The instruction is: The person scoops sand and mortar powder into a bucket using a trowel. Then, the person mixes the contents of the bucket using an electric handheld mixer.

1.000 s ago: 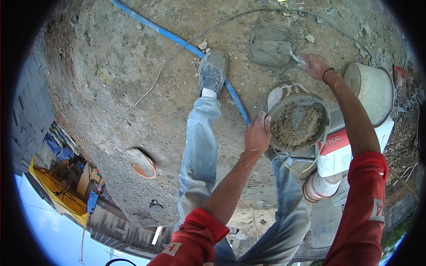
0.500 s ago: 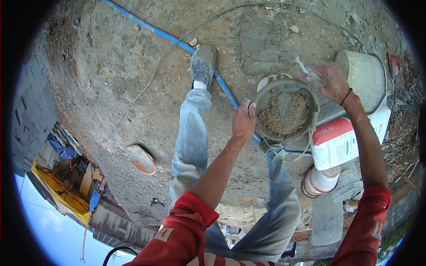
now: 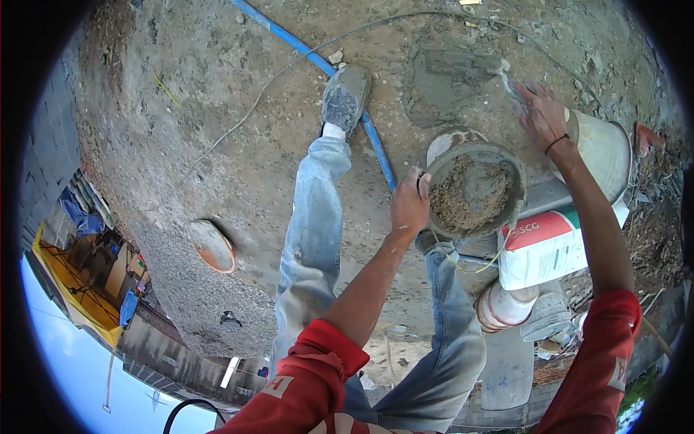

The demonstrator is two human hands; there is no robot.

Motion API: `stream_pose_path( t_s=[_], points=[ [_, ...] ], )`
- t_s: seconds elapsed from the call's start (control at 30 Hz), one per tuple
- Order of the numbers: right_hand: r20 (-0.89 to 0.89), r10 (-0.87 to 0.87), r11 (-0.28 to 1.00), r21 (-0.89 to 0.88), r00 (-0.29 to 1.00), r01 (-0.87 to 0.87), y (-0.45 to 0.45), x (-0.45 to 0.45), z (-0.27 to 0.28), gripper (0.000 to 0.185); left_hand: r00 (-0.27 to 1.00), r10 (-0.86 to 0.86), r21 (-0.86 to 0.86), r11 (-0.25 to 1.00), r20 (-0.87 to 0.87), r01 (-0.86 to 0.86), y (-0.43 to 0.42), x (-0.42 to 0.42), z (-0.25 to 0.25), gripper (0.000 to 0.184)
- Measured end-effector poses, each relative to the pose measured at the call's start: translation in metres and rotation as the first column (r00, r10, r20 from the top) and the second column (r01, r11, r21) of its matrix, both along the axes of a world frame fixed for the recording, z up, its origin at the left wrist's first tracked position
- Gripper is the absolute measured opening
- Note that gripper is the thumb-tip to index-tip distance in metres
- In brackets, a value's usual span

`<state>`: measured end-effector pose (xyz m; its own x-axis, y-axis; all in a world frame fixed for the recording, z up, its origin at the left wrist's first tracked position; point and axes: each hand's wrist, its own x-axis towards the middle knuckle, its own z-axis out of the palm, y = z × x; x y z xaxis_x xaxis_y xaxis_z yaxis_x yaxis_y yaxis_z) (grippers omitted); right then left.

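Note:
My left hand (image 3: 410, 204) is closed on the left rim of a round grey bucket (image 3: 518, 195). Wet and sandy mortar (image 3: 470, 194) fills the inside of that bucket. Out ahead and to the right, my right hand (image 3: 542, 117) is wrapped around the pale, mortar-smeared handle of a trowel (image 3: 504, 66). Its blade seems to lie over a smooth wet patch of mortar (image 3: 441, 94) on the ground, but grey on grey hides its outline.
A red-and-white cement bag (image 3: 546, 249) lies right of the bucket, near a large pale tub (image 3: 596, 155). Stacked buckets (image 3: 506, 307) stand closer in. A blue pipe (image 3: 377, 148) passes under my shoe (image 3: 345, 98). A mortar-stained dish (image 3: 212, 246) lies left; a thin cable (image 3: 249, 126) crosses the dirt.
My right hand has moved from beside the bucket outward over the ground, bringing the trowel to the wet patch. My left hand stays at the rim. The view has shifted slightly.

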<state>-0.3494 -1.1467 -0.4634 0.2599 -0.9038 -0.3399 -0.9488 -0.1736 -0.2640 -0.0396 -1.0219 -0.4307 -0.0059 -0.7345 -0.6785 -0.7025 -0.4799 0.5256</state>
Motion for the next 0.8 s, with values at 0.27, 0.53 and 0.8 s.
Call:
stream_pose_path(
  t_s=[0.27,0.53,0.8],
  points=[
    [-0.027,0.286,0.928,0.258,0.958,-0.27,-0.073,0.078,-0.094,0.046,1.0,0.022,0.023,0.999,-0.017,-0.022,0.001,0.002,0.001,0.022],
    [0.031,0.438,0.895,0.078,0.898,-0.439,-0.041,0.072,-0.103,0.041,0.998,0.06,-0.023,0.998,-0.011,-0.06,-0.002,-0.003,0.003,0.025],
    [-0.023,0.456,0.83,0.373,0.89,-0.415,-0.018,0.05,-0.099,0.041,0.999,0.045,0.0,0.999,-0.008,-0.045,0.002,-0.006,0.004,0.027]
  ],
)
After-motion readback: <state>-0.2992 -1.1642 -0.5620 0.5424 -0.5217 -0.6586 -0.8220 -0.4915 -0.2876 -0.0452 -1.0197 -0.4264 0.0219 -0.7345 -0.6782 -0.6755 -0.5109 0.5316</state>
